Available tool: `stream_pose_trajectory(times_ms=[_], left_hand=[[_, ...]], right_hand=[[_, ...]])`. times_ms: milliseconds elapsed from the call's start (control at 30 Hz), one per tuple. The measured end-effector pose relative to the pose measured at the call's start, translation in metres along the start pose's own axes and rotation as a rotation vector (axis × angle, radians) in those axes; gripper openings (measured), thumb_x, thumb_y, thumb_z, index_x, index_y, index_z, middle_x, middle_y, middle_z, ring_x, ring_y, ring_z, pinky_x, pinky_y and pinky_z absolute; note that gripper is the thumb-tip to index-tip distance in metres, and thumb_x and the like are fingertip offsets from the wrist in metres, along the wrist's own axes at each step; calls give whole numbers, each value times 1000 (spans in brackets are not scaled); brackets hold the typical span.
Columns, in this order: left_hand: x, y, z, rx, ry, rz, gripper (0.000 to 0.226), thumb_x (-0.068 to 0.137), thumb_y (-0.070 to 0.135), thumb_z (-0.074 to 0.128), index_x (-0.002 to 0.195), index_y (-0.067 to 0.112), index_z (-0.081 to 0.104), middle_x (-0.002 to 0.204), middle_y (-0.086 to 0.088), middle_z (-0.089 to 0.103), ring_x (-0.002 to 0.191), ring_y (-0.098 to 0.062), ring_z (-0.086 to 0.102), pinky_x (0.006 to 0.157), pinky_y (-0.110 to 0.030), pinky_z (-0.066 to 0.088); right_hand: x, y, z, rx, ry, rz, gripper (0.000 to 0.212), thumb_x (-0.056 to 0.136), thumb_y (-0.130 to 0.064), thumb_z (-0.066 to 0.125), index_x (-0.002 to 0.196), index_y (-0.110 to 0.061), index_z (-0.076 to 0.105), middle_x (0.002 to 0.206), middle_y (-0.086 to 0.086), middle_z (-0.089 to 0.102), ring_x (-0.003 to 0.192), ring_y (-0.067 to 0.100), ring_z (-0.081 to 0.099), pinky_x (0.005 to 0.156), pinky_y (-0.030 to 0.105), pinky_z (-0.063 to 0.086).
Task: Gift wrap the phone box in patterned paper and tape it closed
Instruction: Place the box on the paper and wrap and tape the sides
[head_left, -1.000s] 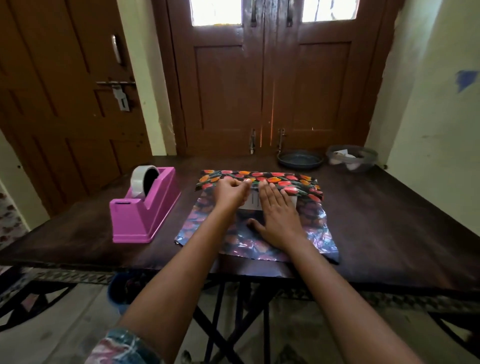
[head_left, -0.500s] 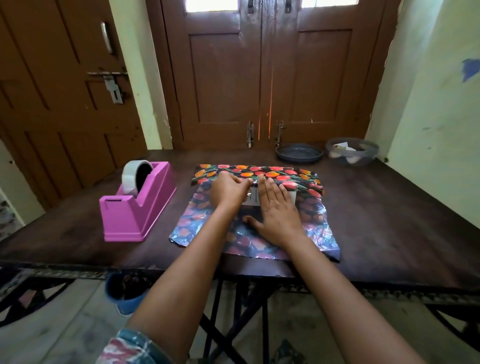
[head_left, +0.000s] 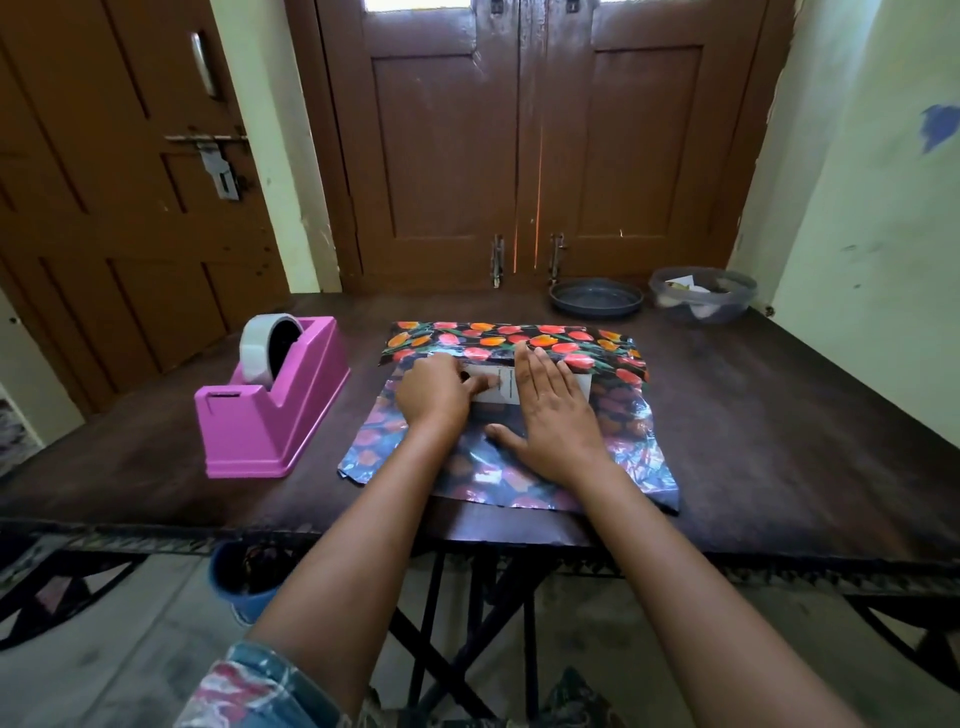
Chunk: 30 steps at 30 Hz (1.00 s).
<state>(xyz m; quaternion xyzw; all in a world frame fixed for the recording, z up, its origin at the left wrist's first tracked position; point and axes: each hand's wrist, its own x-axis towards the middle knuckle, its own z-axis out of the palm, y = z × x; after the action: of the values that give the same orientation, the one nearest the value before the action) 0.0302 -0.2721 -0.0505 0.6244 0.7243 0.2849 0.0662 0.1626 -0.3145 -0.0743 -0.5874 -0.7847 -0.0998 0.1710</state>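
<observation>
Fingers (head_left: 540, 376) of the right hand (head_left: 558, 423) lie straight and together, palm flat on the box (head_left: 491, 373), thumb spread toward the lower left; the left hand (head_left: 434, 391) sits just beside it with fingers curled and a fingertip on the box's white face, though whether it pinches anything cannot be told; the box lies at mid-frame on the paper (head_left: 631, 452), mostly hidden under both hands; the paper's far edge is folded up toward the box, tulip print showing, while its near part lies flat and glossy on the table (head_left: 779, 441); a pink dispenser (head_left: 270, 421) with a tape roll (head_left: 257, 353) stands left of the paper, apart from it; a dark dish (head_left: 596, 301) and a clear tub (head_left: 702, 295) sit at the table's far edge, upper right; brown doors (head_left: 441, 156) fill the top of the frame.
</observation>
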Motion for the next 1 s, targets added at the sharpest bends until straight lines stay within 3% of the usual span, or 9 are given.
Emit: stream_pose_trajectory(times_ms=[100,233,333,433,767,867,1000], left_hand=[[0,-11,-3,85,-5,44,28,79,41,70,95,18,69,99,-4,70,96,-25,64,70,-28,44],[-7,-8,-12,-47,125,319,22,79,39,69,72,21,61,78,-1,68,76,-21,63,62,-31,46],[-10,-3,-14,-96,174,596,12,83,27,67,89,17,69,88,-3,66,79,-22,62,65,-32,49],[-6,-9,-1,-24,226,731,24,81,21,66,104,19,71,90,-9,61,81,-27,58,68,-36,49],[0,-16,-3,175,296,483,48,74,42,37,105,27,71,93,-7,56,91,-29,53,78,-38,38],[2,-17,-13,136,308,414,43,78,40,44,107,23,70,101,-9,54,97,-29,49,81,-38,35],[8,-21,-20,165,256,497,31,86,34,51,108,22,69,110,-7,59,107,-26,49,87,-37,31]], right_hand=[[-1,-1,-2,0,-7,1,93,90,-59,38,146,-6,-14,157,8,-8,145,18,-8,115,31,-10],[-1,-1,-1,-2,-15,-1,92,90,-59,36,145,-7,-16,157,8,-10,144,18,-10,114,31,-12],[-1,-1,-1,10,-7,3,93,90,-59,37,146,-7,-14,157,7,-9,144,18,-9,113,30,-12],[-1,-1,0,5,-4,6,92,90,-58,38,146,-6,-13,157,8,-9,144,18,-9,113,30,-13],[-1,-2,0,-4,2,-1,93,90,-57,39,145,-6,-15,157,8,-9,144,18,-9,113,30,-13],[-1,-2,0,-2,-6,-1,94,89,-58,39,145,-6,-15,157,8,-9,144,18,-9,113,30,-13],[-1,-3,-2,-16,-16,-2,91,90,-59,37,146,-7,-12,157,7,-9,144,18,-9,114,31,-12]])
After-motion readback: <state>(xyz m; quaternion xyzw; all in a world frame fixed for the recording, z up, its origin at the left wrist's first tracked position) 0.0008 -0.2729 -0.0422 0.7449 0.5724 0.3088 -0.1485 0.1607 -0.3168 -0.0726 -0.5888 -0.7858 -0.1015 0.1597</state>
